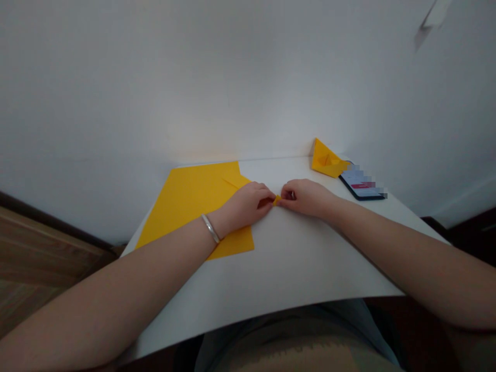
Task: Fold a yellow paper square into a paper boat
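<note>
Over the middle of the white table, a small folded piece of yellow paper (277, 200) is pinched between my two hands. The fingertips of my left hand (251, 204) close on its left side, and a silver bangle circles that wrist. Thumb and forefinger of my right hand (306, 196) grip it from the right. Most of the folded paper is hidden by the fingers. Beneath my left hand and forearm lies a large flat sheet of yellow paper (186, 199). Another yellow edge with a pointed corner shows just behind the left hand.
A folded yellow paper boat (329, 164) stands at the back right, against the wall. A phone (362, 187) with its screen lit lies beside it. The white table (302, 263) meets a pale wall at the back. A wooden piece of furniture (39, 263) is at the left.
</note>
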The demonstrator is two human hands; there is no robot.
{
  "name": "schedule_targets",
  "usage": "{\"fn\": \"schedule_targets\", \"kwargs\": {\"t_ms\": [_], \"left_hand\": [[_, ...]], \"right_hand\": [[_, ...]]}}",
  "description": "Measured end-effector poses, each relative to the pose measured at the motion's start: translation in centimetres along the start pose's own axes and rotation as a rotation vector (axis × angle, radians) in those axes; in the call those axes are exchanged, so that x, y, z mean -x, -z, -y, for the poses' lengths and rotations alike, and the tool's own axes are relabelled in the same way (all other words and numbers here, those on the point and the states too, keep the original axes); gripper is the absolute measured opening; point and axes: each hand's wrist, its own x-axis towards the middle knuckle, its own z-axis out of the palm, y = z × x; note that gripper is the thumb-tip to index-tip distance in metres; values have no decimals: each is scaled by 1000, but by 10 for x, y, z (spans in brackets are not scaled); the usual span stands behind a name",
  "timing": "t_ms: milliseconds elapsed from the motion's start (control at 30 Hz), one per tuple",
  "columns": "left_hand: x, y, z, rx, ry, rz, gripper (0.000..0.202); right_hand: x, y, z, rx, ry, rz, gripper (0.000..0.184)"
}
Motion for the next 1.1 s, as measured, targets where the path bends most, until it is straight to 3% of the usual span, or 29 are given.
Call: {"fn": "schedule_targets", "kwargs": {"t_ms": [100, 233, 700, 1100], "left_hand": [[0, -2, -4, 6, 93, -20, 16], [0, -5, -8, 73, 179, -59, 31], [-4, -1, -15, -107, 178, -5, 30], [-4, 4, -16, -107, 196, 75, 25]], "right_hand": [[-1, -1, 1, -42, -37, 37, 25], [-3, -1, 2, -53, -66, 58, 24], [-4, 0, 0, -47, -122, 32, 25], [-7, 11, -10, -124, -258, 172, 22]]}}
